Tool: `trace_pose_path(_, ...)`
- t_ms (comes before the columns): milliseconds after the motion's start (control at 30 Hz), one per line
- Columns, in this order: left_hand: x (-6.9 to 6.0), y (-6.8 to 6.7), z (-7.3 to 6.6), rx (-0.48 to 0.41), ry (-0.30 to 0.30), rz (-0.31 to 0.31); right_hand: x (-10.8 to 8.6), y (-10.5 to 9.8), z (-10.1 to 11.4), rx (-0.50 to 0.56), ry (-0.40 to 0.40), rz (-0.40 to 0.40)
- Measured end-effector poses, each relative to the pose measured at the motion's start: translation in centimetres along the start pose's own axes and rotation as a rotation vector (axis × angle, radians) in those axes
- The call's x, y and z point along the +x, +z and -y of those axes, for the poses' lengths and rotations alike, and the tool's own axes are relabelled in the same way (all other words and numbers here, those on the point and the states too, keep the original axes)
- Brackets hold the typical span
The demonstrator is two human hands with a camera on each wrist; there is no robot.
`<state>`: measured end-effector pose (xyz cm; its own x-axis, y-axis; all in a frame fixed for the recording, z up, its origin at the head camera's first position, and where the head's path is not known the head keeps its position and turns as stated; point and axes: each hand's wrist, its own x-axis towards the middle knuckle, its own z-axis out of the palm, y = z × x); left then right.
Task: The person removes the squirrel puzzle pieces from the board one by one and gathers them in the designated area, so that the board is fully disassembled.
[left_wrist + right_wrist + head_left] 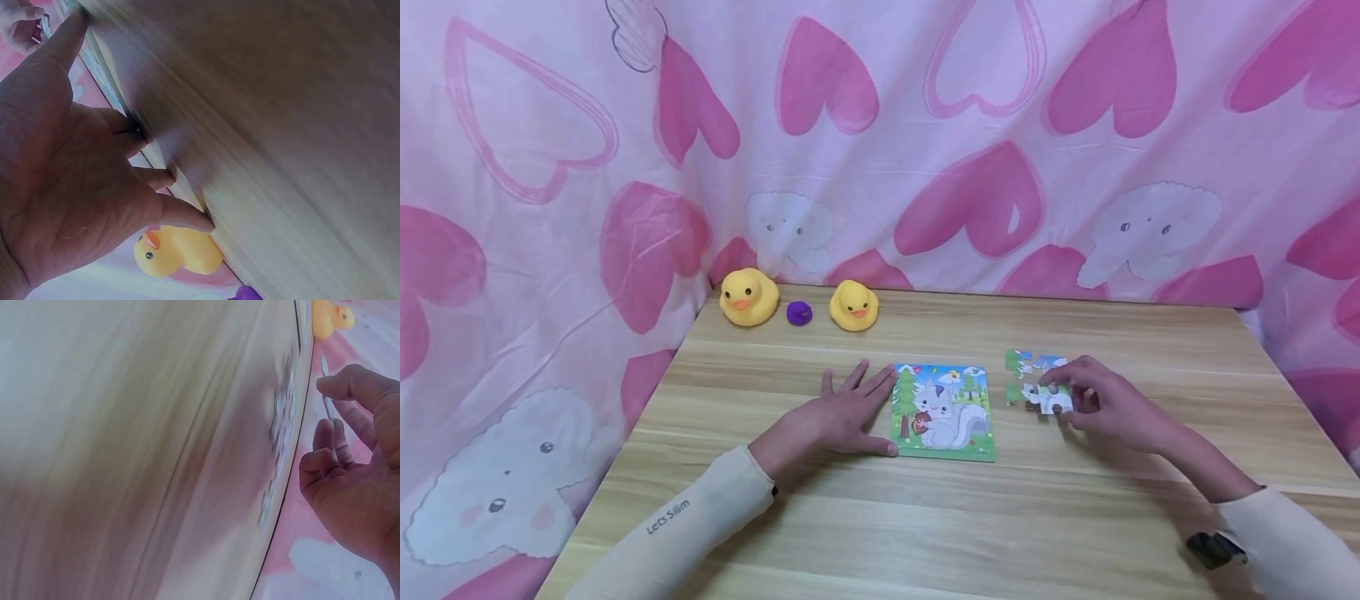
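A square squirrel picture board (943,414) lies flat on the table in the head view. My left hand (850,414) rests at its left side with fingers spread, the thumb and a fingertip touching its edge. To the right of the board, my right hand (1108,402) pinches a jigsaw piece (324,365) between thumb and finger, raised above the table in the right wrist view. Several other jigsaw pieces (1018,362) lie under and beside that hand, partly hidden by it. The left palm (81,181) fills much of the left wrist view.
Two yellow rubber ducks (749,297) (854,306) and a small purple duck (800,313) stand along the back left of the wooden table (865,533). A pink heart-patterned curtain (880,167) hangs close behind the table and along its sides.
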<state>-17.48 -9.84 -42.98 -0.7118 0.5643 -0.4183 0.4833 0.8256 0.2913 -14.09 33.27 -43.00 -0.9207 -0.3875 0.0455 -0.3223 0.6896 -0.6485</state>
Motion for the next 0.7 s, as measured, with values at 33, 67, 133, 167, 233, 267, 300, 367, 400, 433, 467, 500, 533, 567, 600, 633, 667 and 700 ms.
trace_pose_path(33, 0.0, 0.0, 0.0, -0.001, -0.001, 0.0, -0.2, -0.2, -0.3, -0.005, -0.002, -0.005)
trace_pose_path(67, -0.1, 0.0, 0.1, -0.002, -0.002, -0.001, -0.4, -0.5, -0.5, -0.008, -0.005, -0.011)
trace_pose_path(133, -0.1, 0.0, 0.1, -0.004, -0.002, -0.004, -0.7, -0.9, -1.1, -0.016, -0.013, -0.025)
trace_pose_path(167, -0.1, 0.1, 0.2, -0.003, -0.002, -0.004, -0.9, -1.0, -1.4, -0.022, -0.014, -0.028)
trace_pose_path(233, -0.2, 0.1, 0.2, -0.002, -0.001, -0.006, -1.3, -1.4, -2.1, -0.033, -0.011, -0.035)
trace_pose_path(267, -0.1, 0.1, 0.2, -0.001, 0.002, -0.007, -1.5, -1.5, -2.5, -0.038, -0.007, -0.04)
trace_pose_path(300, -0.1, 0.1, 0.2, -0.003, 0.004, -0.008, -1.7, -1.7, -2.8, -0.047, -0.002, -0.043)
trace_pose_path(367, 0.0, 0.1, 0.1, -0.002, 0.01, -0.008, -2.1, -2.0, -3.6, -0.068, 0.011, -0.049)
trace_pose_path(400, 0.1, 0.2, 0.1, -0.002, 0.012, -0.008, -2.3, -2.2, -3.9, -0.077, 0.012, -0.054)
trace_pose_path(433, 0.1, 0.2, 0.0, -0.001, 0.014, -0.008, -2.5, -2.3, -4.3, -0.086, 0.014, -0.058)
trace_pose_path(467, 0.2, 0.2, 0.0, 0.0, 0.015, -0.007, -2.7, -2.4, -4.6, -0.09, 0.016, -0.059)
trace_pose_path(500, 0.2, 0.2, 0.0, 0.0, 0.014, -0.006, -2.8, -2.5, -4.8, -0.096, 0.015, -0.058)
trace_pose_path(533, 0.2, 0.2, 0.0, 0.002, 0.013, -0.005, -2.8, -2.6, -5.0, -0.102, 0.022, -0.057)
trace_pose_path(567, 0.2, 0.2, 0.0, 0.002, 0.011, -0.004, -2.9, -2.6, -5.2, -0.106, 0.03, -0.052)
trace_pose_path(600, 0.2, 0.2, 0.0, 0.002, 0.009, -0.004, -2.8, -2.7, -5.3, -0.11, 0.033, -0.05)
trace_pose_path(633, 0.2, 0.2, 0.0, 0.002, 0.006, -0.003, -2.8, -2.8, -5.4, -0.112, 0.045, -0.041)
trace_pose_path(667, 0.1, 0.1, 0.0, 0.0, 0.003, -0.002, -2.8, -2.8, -5.5, -0.114, 0.053, -0.034)
trace_pose_path(700, 0.0, 0.1, 0.0, 0.0, 0.0, -0.002, -2.8, -2.9, -5.6, -0.118, 0.06, -0.027)
